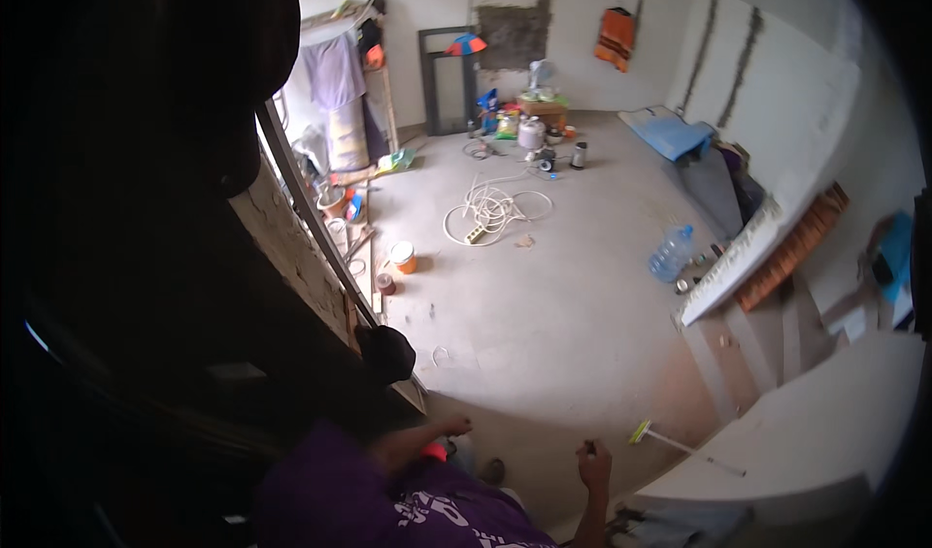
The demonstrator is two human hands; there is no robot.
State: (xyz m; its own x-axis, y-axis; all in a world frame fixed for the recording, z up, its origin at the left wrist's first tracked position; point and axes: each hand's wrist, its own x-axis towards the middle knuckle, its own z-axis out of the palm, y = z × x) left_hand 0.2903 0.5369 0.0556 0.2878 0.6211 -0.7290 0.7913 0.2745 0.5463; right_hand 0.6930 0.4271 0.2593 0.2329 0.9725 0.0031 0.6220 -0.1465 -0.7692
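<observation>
Two states apply: the left hand [454, 426] is curled, its contents indeterminable from this view; the right hand [594, 464] is closed on a small dark object [589, 447], left of the yellow-headed floor tool [682, 447].

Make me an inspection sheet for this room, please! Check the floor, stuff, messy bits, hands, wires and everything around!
Surface: grey floor, reddish patch at lower right.
Job's things: small dark thing in the right hand, too small to identify; pole tool with a yellow head lies nearby.
Clutter: big clear bottle, orange-and-white bucket, blue mat.
Grips: left grip loosely curled, contents unclear; right grip closed on the dark thing.
Cables: white cable looped loosely on the floor.
Surroundings: white wall, orange towel hanging.
</observation>
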